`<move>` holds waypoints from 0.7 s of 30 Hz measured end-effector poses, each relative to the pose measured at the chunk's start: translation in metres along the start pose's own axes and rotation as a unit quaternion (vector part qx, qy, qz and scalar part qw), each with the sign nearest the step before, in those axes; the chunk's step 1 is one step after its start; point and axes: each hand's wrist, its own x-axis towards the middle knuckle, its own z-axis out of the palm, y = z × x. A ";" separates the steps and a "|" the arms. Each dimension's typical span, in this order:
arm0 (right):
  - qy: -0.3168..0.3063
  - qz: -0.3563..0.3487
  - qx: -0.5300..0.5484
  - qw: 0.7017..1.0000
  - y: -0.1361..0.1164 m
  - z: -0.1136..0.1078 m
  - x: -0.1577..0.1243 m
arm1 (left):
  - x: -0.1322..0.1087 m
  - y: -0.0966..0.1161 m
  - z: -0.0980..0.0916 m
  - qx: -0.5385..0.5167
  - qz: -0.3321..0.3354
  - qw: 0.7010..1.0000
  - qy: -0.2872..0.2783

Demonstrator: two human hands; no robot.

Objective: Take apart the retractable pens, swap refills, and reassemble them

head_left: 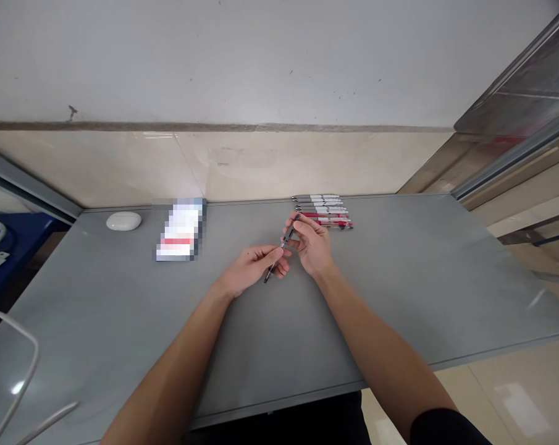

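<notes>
Between my two hands a dark pen (pixel 290 232) is held at a slant above the grey table. My left hand (pixel 254 266) pinches its lower part, and the dark end sticks out below the fingers. Around the upper, grey-black part are the fingers of my right hand (pixel 312 244), closed on it. Just beyond the right hand a row of pens (pixel 323 210) lies side by side, some white and grey, some red; the nearest ones are partly hidden by that hand.
A blurred-out phone-like rectangle (pixel 181 230) lies at the back left of the grey table (pixel 399 278). A white rounded case (pixel 123 220) is left of it. White cables (pixel 31 355) curl at the lower left. A tiled wall (pixel 307 161) borders the back edge.
</notes>
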 end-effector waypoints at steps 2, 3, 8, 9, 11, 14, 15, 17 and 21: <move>0.003 -0.002 0.003 1.000 0.000 0.000 0.000 | 0.000 0.000 0.001 0.003 -0.003 1.000 0.000; 0.007 -0.005 0.004 1.000 0.000 -0.001 0.001 | 0.000 0.000 0.001 0.008 -0.004 1.000 0.005; 0.027 -0.015 -0.004 1.000 0.000 -0.002 0.002 | 0.001 0.001 0.000 0.026 -0.005 0.999 0.028; 0.029 -0.015 -0.007 0.999 0.000 -0.002 0.002 | 0.001 0.002 0.000 0.025 -0.006 0.999 0.026; 0.032 -0.015 -0.013 0.999 0.000 -0.002 0.002 | 0.001 0.002 -0.001 0.020 -0.009 0.999 0.027; 0.025 -0.014 -0.019 0.999 0.000 -0.003 0.002 | 0.001 0.002 -0.001 0.019 -0.005 0.999 0.028; 0.020 -0.013 -0.020 1.000 0.001 -0.003 0.002 | 0.001 0.001 -0.002 0.020 -0.003 1.000 0.019; 0.013 -0.011 -0.019 1.000 0.001 -0.004 0.002 | 0.000 0.000 -0.002 0.010 -0.007 1.000 -0.009; 0.022 -0.015 -0.012 1.000 0.001 -0.005 0.003 | 0.000 -0.004 -0.004 -0.027 -0.026 0.998 -0.047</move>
